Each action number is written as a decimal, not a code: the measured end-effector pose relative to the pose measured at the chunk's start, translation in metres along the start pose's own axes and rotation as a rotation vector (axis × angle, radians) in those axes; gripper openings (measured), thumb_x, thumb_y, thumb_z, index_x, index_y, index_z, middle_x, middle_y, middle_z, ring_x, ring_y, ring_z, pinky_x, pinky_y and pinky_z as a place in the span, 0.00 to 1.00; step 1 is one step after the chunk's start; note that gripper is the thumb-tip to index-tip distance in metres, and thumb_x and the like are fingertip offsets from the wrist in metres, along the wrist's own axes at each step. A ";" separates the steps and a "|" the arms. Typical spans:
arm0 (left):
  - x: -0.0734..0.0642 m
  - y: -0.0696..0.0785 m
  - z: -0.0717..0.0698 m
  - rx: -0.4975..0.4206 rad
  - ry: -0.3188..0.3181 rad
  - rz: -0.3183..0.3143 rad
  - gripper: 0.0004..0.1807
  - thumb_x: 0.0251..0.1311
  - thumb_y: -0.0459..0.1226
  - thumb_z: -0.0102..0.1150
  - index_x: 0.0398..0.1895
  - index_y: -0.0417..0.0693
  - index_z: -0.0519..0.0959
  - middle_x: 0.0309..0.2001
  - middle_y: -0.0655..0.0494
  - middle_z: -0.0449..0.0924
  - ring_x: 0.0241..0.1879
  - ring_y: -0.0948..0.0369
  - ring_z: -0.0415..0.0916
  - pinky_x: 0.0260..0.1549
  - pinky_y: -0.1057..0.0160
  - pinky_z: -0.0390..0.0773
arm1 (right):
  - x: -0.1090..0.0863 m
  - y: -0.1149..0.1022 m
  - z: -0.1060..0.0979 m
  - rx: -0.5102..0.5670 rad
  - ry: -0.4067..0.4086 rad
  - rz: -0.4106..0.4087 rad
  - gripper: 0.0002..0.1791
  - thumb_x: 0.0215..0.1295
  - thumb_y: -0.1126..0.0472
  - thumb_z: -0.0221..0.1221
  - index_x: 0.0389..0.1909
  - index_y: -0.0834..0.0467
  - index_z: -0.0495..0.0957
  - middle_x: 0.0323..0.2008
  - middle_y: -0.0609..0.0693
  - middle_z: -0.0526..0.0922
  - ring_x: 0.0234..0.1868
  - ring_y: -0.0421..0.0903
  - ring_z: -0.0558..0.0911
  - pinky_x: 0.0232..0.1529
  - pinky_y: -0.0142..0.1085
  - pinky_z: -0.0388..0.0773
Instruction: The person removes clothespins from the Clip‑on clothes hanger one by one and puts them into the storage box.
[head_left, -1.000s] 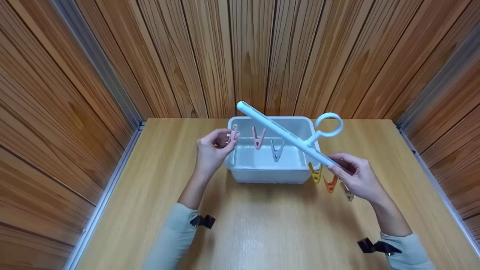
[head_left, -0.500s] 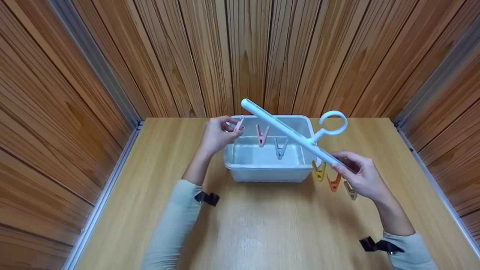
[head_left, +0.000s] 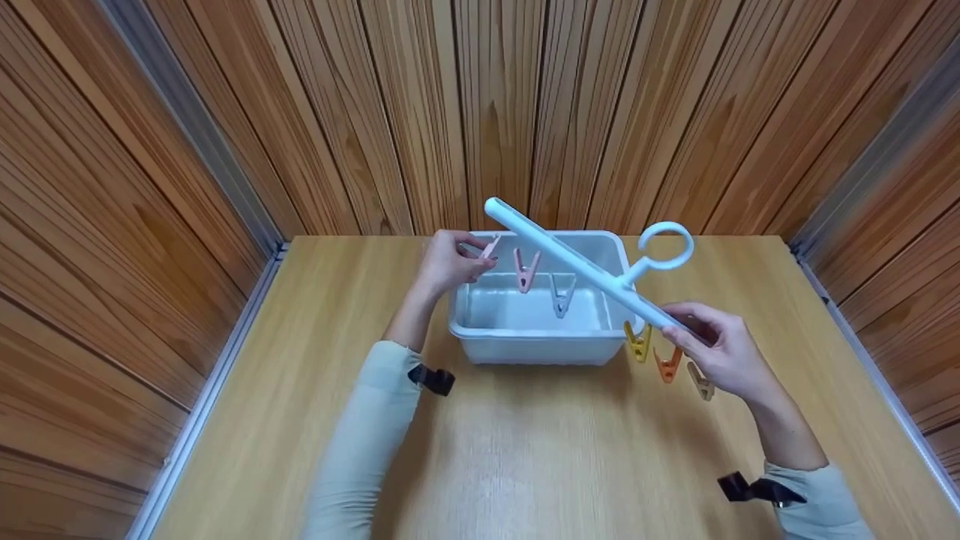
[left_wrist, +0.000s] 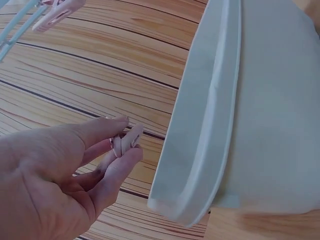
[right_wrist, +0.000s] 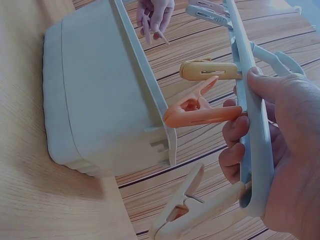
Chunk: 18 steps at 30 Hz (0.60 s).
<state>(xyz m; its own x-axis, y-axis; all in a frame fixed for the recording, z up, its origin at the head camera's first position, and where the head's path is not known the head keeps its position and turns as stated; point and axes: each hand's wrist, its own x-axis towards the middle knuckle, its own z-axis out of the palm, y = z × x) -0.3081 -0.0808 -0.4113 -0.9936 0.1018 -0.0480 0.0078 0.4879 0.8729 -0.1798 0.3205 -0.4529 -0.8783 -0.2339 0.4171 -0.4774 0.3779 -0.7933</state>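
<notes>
Centre frame, on the bench [head_left: 517,450]: one plastic tub [head_left: 536,351]; slanting above, one pale-blue clip hanger [head_left: 577,262] with five clothespins [head_left: 666,369], lower end gripped by right hand [head_left: 716,354]; left hand [head_left: 450,264] pinching one pink clothespin [left_wrist: 130,139].

The way into the tub [head_left: 536,351] from above is partly barred by the hanger [head_left: 586,268], slanted across it, and by the pink peg [head_left: 523,281] and grey peg [head_left: 559,305] hung beneath. Between the pink peg and the held peg [head_left: 489,248], pinched by the left hand [head_left: 452,261], only a narrow gap is seen. A wider one is offered between the grey peg and the yellow peg [head_left: 638,349]. The hanger's lower end is blocked by the right hand [head_left: 718,351], and the room below is crowded by the orange peg [head_left: 667,370] and beige peg [head_left: 703,388]. Passage behind is limited by the wall [head_left: 405,127]. Ample room is given over the bench [head_left: 540,442] in front
</notes>
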 end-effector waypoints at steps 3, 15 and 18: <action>0.002 0.001 0.005 -0.004 0.030 0.039 0.16 0.70 0.36 0.78 0.59 0.44 0.92 0.49 0.42 0.94 0.41 0.53 0.92 0.47 0.56 0.94 | 0.001 0.001 -0.002 0.000 -0.004 0.000 0.16 0.73 0.82 0.61 0.58 0.72 0.86 0.39 0.38 0.89 0.31 0.39 0.82 0.32 0.26 0.82; 0.002 -0.002 0.010 -0.037 0.075 0.122 0.19 0.73 0.34 0.75 0.65 0.45 0.89 0.54 0.42 0.94 0.52 0.48 0.93 0.57 0.50 0.93 | 0.001 0.001 -0.002 -0.008 -0.004 -0.004 0.17 0.73 0.82 0.61 0.58 0.72 0.86 0.39 0.36 0.89 0.31 0.39 0.83 0.32 0.27 0.83; 0.000 -0.004 0.011 -0.041 0.095 0.147 0.20 0.73 0.33 0.75 0.66 0.45 0.89 0.54 0.42 0.94 0.52 0.48 0.93 0.57 0.49 0.93 | 0.002 0.000 -0.002 -0.010 -0.006 0.003 0.16 0.74 0.82 0.61 0.59 0.71 0.86 0.40 0.37 0.89 0.32 0.39 0.83 0.32 0.27 0.83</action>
<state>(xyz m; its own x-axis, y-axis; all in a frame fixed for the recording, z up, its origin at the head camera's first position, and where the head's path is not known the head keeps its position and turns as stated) -0.3070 -0.0727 -0.4202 -0.9883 0.0857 0.1259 0.1509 0.4383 0.8861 -0.1815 0.3220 -0.4518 -0.8794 -0.2384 0.4122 -0.4753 0.3874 -0.7900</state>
